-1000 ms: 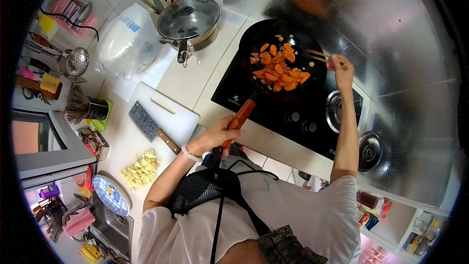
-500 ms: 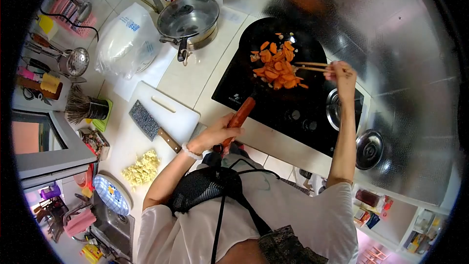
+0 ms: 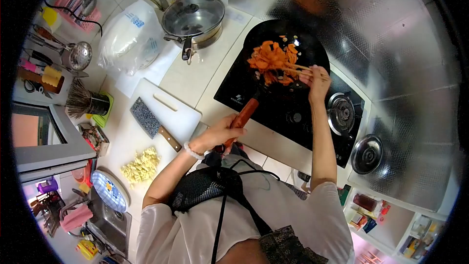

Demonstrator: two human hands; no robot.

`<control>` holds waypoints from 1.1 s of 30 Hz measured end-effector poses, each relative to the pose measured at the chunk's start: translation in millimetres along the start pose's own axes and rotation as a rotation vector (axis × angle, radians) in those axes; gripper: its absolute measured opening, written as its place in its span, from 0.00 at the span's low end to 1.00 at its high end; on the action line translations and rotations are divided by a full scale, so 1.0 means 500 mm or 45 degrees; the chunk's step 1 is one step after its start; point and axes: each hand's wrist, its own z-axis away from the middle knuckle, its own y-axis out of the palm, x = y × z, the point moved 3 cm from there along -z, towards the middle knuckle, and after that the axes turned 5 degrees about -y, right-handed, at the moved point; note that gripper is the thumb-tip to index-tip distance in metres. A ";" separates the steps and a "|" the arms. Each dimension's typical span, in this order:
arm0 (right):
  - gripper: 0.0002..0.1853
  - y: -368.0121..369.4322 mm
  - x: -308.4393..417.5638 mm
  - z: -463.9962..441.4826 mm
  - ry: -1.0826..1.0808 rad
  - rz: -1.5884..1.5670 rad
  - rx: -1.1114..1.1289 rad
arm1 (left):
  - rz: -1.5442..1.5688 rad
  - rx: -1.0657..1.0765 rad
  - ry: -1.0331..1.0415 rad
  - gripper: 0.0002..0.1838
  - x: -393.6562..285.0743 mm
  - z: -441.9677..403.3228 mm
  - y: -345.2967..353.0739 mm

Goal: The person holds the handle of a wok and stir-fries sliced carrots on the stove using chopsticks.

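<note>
My left hand (image 3: 217,134) is wrapped round the reddish wooden handle (image 3: 244,114) of a black wok (image 3: 312,49) on the black glass hob (image 3: 283,112). Over the wok's right side, my right hand (image 3: 316,82) grips a pair of wooden chopsticks (image 3: 297,69). Their tips reach in among the orange carrot slices (image 3: 271,57). Small pale pieces lie among and beside the slices. The carrots sit mostly in the wok's left half, and some are blurred.
Left of the hob lie a white cutting board (image 3: 178,102), a cleaver (image 3: 149,121) and chopped pale yellow pieces (image 3: 141,166). Behind stand a lidded pan (image 3: 193,17) and a plastic-wrapped item (image 3: 129,39). A second burner (image 3: 341,112) and a round metal lid (image 3: 367,154) are at right.
My right hand has moved left over the wok with the chopsticks, and the carrots are pushed left and towards the back. My left hand keeps its hold on the handle.
</note>
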 end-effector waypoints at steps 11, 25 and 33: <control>0.14 -0.029 0.012 -0.112 -0.306 0.507 0.147 | 0.056 0.008 0.049 0.30 0.010 -0.004 -0.001; 0.14 0.105 0.166 0.133 -0.079 0.502 0.582 | -0.001 -0.010 0.044 0.29 -0.002 0.003 0.000; 0.11 0.026 0.029 -0.046 -0.430 0.998 0.337 | -0.040 -0.055 0.021 0.29 0.000 0.007 0.003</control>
